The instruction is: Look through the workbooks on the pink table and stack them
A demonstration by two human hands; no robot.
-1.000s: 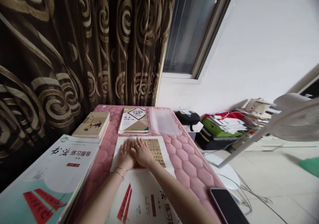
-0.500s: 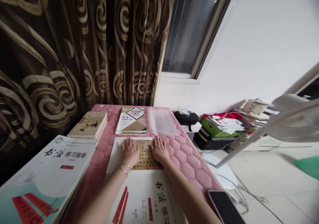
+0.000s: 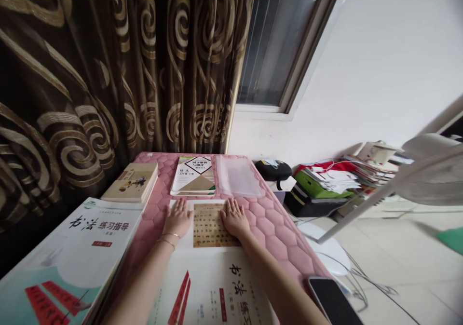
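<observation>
A calligraphy workbook (image 3: 202, 272) lies spread flat in front of me, its cover side facing up and turned sideways. Its far half carries a brown printed panel of old script (image 3: 208, 226). Flat on the left edge of that far half rests my left hand (image 3: 178, 219), fingers stretched out, a thin bracelet at the wrist. My right hand (image 3: 235, 219) presses flat on the right edge, partly over the brown panel, fingers spread. Neither hand grips anything. Both forearms cover parts of the near half.
At left sit a stack of calligraphy books (image 3: 87, 248) and a smaller beige book stack (image 3: 132, 182). Beyond the workbook lie a language workbook (image 3: 193, 175) and clear plastic covers (image 3: 238, 175). A phone (image 3: 334, 298) is at the pink table's (image 3: 278, 233) right edge; a fan (image 3: 361, 214) stands beyond.
My left hand has slid left across the page, off the brown panel to the workbook's left edge. My right hand stays nearly in place. The view has shifted slightly.
</observation>
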